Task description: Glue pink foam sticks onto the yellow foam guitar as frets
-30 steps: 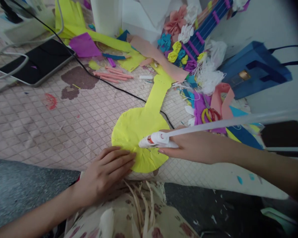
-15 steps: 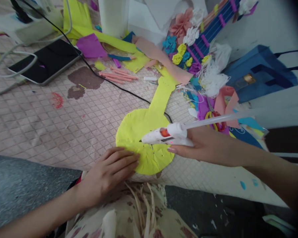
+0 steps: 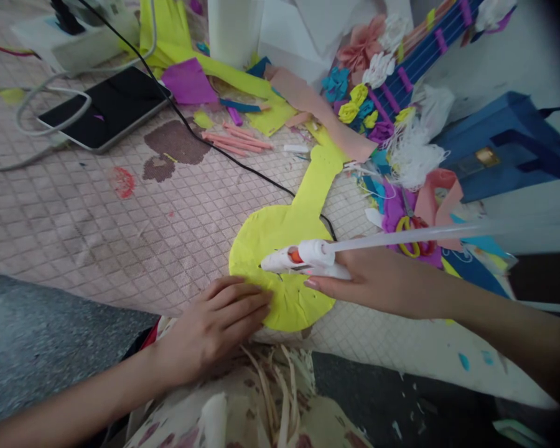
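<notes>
A yellow guitar-shaped cutout, round-bodied with a straight neck, lies on the quilted tablecloth. My right hand grips a white glue gun above the round body, its dark tip pointing left over the yellow surface. A long clear glue stick juts out of the gun's back toward the right. My left hand rests with stretched fingers flat on the lower left edge of the cutout. Small wrinkles and dark marks show on the lower body.
A black cord runs under the cutout's neck. At the left lie a tablet and a white power strip. Scissors, coloured paper scraps, rolled pink sticks and a blue bag sit farther back and right.
The whole view has shifted, so the table contents appear farther right. The glue gun's tip has moved left across the cutout toward its left edge. The left hand stays on the cutout's edge.
</notes>
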The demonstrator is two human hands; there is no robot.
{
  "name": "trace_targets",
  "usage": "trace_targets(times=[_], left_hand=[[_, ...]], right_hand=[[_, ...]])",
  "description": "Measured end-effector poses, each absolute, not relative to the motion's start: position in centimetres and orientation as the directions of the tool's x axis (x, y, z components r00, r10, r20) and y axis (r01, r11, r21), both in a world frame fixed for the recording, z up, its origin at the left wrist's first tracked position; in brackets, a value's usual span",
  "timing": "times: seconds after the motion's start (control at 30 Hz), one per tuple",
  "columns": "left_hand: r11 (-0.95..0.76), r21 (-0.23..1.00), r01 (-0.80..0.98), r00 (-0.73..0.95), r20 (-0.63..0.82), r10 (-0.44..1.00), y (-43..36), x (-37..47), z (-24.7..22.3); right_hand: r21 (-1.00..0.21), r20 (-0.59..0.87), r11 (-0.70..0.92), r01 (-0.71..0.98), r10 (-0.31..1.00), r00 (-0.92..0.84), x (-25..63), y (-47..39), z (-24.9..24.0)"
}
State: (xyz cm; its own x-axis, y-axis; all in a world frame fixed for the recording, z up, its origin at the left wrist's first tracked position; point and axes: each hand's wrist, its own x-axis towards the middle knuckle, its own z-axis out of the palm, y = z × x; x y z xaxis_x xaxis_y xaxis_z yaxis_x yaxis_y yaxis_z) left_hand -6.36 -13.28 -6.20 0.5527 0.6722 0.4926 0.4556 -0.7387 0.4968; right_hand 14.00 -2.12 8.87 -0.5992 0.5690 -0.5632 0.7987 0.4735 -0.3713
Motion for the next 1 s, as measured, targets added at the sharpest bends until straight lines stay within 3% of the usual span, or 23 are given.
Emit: trace_targets(times=[0.27, 0.47, 0.87, 1.0], left_hand=[[-0.741, 0.501, 0.447, 0.552, 0.498, 0.669, -13.1, -6.3, -5.9], [-0.747, 0.498, 0.44, 0.555, 0.503, 0.663, -13.2, -6.4, -6.2], [-0.728, 0.516, 0.451, 0.554, 0.478, 0.682, -13.3, -6.4, -6.6], [-0.736, 0.501, 0.455, 0.559, 0.483, 0.674, -13.4, -6.4, -6.7]], right_hand=[[-0.231, -0.627, 0.576, 0.784, 0.528, -0.573, 12.9, -1.7, 8.9], [-0.317, -0.634, 0.578, 0.752, 0.461, -0.621, 11.5, -0.5, 9.4], [-0.355, -0.58, 0.419, 0.836, 0.603, -0.548, 15.7, -2.0, 10.4], [-0.306, -0.629, 0.385, 0.871, 0.605, -0.488, 16.7, -2.8, 10.3]])
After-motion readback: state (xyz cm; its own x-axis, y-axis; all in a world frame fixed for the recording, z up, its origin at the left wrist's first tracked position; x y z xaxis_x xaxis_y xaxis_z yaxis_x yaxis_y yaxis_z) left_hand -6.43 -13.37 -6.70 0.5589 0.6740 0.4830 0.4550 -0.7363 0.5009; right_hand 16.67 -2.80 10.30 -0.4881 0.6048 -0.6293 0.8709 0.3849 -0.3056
